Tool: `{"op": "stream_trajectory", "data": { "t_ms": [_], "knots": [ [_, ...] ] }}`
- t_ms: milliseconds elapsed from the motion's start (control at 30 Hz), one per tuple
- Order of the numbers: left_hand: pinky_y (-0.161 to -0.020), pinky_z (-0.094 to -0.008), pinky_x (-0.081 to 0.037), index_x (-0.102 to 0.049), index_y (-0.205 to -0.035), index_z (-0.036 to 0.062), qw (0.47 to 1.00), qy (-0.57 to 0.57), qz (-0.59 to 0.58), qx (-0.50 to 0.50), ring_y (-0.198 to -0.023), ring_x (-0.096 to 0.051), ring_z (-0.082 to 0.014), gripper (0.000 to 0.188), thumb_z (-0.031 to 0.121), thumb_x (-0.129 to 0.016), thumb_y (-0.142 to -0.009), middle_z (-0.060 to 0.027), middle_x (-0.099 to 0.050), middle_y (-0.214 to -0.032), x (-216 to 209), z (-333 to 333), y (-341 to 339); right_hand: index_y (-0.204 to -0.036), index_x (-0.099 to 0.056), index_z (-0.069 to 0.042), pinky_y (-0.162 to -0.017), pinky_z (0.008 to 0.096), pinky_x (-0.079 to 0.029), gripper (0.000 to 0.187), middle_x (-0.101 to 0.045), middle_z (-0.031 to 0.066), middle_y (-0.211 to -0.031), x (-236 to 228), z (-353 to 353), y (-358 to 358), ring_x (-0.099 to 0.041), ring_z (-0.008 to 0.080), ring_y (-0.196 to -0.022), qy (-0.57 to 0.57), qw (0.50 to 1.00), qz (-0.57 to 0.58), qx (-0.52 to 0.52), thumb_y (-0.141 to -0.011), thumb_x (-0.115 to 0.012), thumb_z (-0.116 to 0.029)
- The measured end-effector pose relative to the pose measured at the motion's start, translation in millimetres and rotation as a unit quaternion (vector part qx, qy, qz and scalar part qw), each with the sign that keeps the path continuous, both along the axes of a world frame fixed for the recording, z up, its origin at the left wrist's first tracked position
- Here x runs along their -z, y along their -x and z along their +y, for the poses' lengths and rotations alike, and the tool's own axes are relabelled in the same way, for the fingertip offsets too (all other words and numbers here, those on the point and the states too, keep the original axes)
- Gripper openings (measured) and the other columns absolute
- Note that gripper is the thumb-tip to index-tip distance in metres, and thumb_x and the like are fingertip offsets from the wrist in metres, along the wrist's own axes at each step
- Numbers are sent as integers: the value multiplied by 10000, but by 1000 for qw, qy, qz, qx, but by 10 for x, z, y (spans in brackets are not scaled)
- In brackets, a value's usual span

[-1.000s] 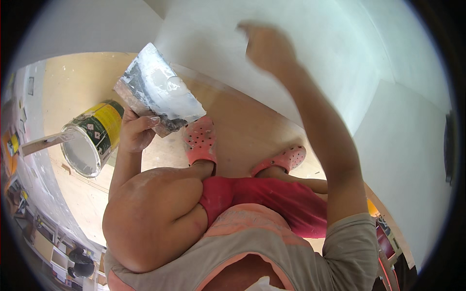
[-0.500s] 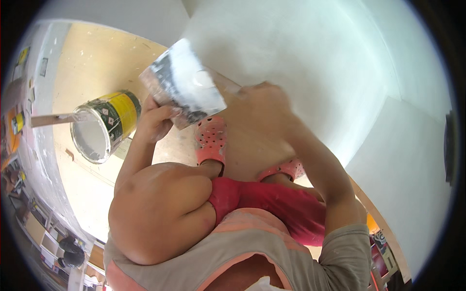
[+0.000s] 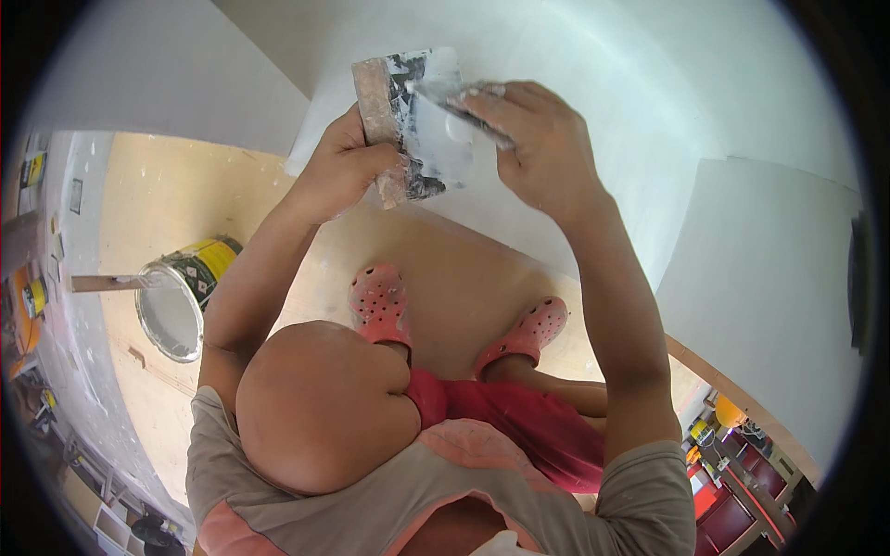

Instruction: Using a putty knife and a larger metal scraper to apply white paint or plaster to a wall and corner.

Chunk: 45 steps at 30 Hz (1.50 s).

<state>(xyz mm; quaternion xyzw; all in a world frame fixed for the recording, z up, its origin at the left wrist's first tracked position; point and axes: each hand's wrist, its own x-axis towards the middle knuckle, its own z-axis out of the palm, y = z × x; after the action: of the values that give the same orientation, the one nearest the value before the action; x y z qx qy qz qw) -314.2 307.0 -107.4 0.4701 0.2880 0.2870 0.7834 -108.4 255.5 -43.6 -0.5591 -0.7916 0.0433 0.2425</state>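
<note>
My left hand grips a wide, flat putty blade by its brown wooden back strip. White putty is smeared over the dark face of this blade. In my right hand is a putty knife, seen almost edge-on, with its near part hidden by my fingers. It lies across the face of the wide blade, close to the putty; whether they touch I cannot tell. White smears mark my right fingers. Both hands are raised in front of the pale wall.
A green and yellow bucket of white putty stands on the left, with a wooden stick across its rim. My feet, in pink clogs, rest on the tan floor. White wall panels rise ahead and on the right.
My left hand has moved up and to the right with the wide blade, now turned more upright. My right hand has risen, bringing the putty knife across the wide blade. The view has shifted.
</note>
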Motion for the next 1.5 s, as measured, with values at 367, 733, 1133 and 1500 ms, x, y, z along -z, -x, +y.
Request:
{"op": "stream_trajectory", "data": {
  "t_ms": [367, 733, 1133, 1500],
  "knots": [
    [-688, -288, -469, -409, -1128, -8, 977, 66, 7, -204, -845, -565, -189, 456, -73, -473, -682, -123, -548, -1000, 153, 89, 295, -993, -605, -123, -785, 358, -444, 359, -599, 104, -974, 487, 529, -1000, -541, 282, -851, 72, 989, -10, 131, -691, -454, 0],
    [-869, -357, -408, -356, -1180, -40, 955, 220, 153, -123, -1025, -510, -250, 595, -104, -509, -608, -140, -507, -1098, 501, -437, 912, -939, -618, -86, -800, 407, -437, 295, -601, 160, -938, 1116, 2433, -1862, -547, 333, -922, 141, 937, -183, 260, -712, -444, -16],
    [-785, -306, -445, -447, -1086, -69, 949, 256, 172, -65, -922, -550, -190, 461, -41, -562, -640, -114, -569, -997, 541, -335, 866, -988, -619, -80, -821, 391, -430, 315, -568, 194, -999, 1313, 2644, -1875, -539, 348, -911, 263, 918, -225, 196, -766, -396, -63],
    [-814, -316, -437, -408, -1134, -39, 971, 182, 88, -124, -952, -544, -206, 506, -106, -510, -643, -119, -544, -1047, 610, -265, 847, -1020, -598, -103, -757, 391, -456, 336, -622, 136, -888, 1293, 835, -257, -592, 291, -817, 341, 912, -150, 171, -713, -465, -70]
  ]
}}
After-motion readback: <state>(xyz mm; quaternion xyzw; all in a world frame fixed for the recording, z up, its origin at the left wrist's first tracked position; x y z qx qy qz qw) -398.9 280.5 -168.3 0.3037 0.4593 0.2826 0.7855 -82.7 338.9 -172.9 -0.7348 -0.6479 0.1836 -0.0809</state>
